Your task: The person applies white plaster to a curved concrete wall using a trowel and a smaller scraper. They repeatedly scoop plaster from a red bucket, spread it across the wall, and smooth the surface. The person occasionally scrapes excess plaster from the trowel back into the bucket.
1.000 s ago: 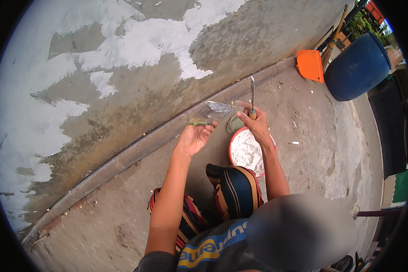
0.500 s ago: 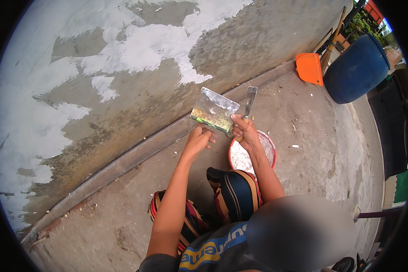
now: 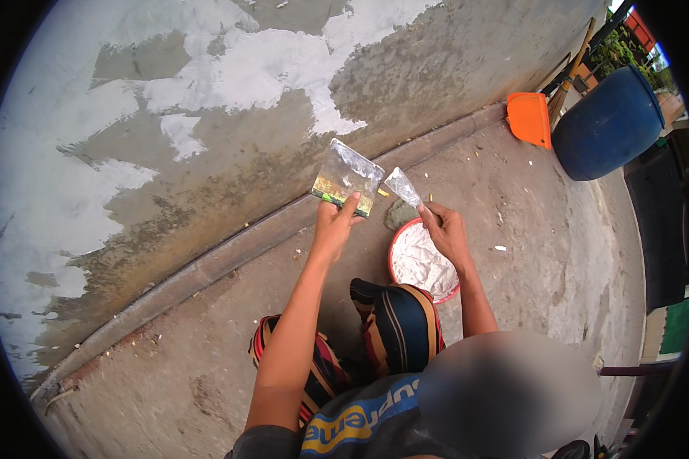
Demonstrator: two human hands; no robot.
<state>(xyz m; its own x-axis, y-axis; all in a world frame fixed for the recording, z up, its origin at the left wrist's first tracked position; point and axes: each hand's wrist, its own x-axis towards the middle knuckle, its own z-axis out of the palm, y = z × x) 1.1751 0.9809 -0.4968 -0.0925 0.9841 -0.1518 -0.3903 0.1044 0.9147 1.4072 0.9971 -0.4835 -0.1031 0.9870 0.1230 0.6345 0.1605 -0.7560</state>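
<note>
My left hand [image 3: 334,231] grips a wide filling blade [image 3: 348,174] by its dark lower edge, thumb on the face. White residue coats the far part of its flat plate, and yellowish stains lie near the grip. In my right hand [image 3: 449,236] is a narrow putty knife [image 3: 402,187], its whitened blade tilted toward the wide plate; a small gap appears between the two tools. Below the right hand, a red-rimmed bucket [image 3: 391,264] holds white paste [image 3: 423,264]. Fingers and forearm hide part of the bucket's right side.
A grey wall [image 3: 230,164] with patches of white filler [image 3: 245,73] rises ahead and left, a raised ledge [image 3: 207,287] along its foot. On the far right stand an orange dustpan [image 3: 528,120], a broom [image 3: 563,92] and a blue barrel [image 3: 608,122]. Small debris dots the concrete floor [image 3: 528,252].
The wide blade has passed from my right hand to my left and shifted slightly left. My right hand has moved right, keeping the putty knife, whose blade now tilts left.
</note>
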